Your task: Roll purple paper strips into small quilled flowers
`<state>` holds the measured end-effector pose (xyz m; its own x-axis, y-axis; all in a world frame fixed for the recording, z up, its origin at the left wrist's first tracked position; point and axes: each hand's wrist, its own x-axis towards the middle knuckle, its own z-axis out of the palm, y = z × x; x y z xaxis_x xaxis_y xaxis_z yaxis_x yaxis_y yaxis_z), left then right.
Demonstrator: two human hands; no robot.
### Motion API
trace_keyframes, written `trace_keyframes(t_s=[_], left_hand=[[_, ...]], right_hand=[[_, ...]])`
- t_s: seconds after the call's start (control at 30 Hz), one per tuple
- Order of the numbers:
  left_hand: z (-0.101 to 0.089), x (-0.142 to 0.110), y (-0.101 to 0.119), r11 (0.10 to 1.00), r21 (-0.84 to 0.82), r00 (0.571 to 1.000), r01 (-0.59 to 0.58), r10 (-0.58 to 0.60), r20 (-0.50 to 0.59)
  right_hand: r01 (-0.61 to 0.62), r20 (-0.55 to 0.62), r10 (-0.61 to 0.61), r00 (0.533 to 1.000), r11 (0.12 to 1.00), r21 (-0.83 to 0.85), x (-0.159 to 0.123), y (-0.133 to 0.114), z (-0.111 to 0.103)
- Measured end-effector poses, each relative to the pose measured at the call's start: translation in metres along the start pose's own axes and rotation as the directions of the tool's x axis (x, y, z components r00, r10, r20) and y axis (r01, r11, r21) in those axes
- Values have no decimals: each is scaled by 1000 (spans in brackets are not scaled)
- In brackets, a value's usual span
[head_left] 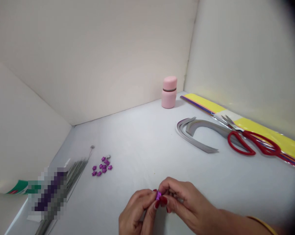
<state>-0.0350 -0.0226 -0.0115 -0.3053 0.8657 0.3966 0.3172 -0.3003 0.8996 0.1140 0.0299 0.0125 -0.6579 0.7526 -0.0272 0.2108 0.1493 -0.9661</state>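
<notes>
A small shiny purple folded paper star [158, 195] is pinched between my two hands near the front of the table. My left hand [140, 210] grips it from the left with thumb and fingertips. From the right, the thumb and forefinger of my right hand [186, 202] press on it too. The fingertips cover part of the star, so its full shape is hidden. Several finished purple stars [104, 166] lie in a loose group on the table to the left, with one silvery piece [108, 157] among them.
Red-handled scissors [242, 140] lie at the right, partly over curved grey paper strips [198, 135] and a long yellow packet [260, 127]. A pink flask [169, 93] stands at the back. Thin wire stems [75, 173] lie at the left beside a blurred package. White walls enclose the table.
</notes>
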Motion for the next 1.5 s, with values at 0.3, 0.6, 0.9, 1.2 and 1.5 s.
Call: trace_keyframes(t_s=[0.3, 0.6, 0.9, 1.2, 1.5], left_hand=[[-5, -7, -11, 953, 223, 977, -207, 191, 90], [-3, -4, -6, 871, 361, 939, -335, 340, 51], [-4, -5, -6, 790, 464, 905, -400, 419, 67], [-1, -5, -8, 754, 514, 888, -410, 459, 34], [-2, -5, -3, 707, 580, 892, -403, 446, 76]], right_hand=[[2, -15, -3, 1000, 1000, -22, 0, 4, 0], [107, -27, -115, 993, 973, -205, -2, 2, 0], [244, -38, -272, 961, 908, -341, -2, -1, 1], [289, -54, -340, 939, 862, -416, -2, -4, 2], [286, -100, -370, 924, 840, -461, -3, 1, 9]])
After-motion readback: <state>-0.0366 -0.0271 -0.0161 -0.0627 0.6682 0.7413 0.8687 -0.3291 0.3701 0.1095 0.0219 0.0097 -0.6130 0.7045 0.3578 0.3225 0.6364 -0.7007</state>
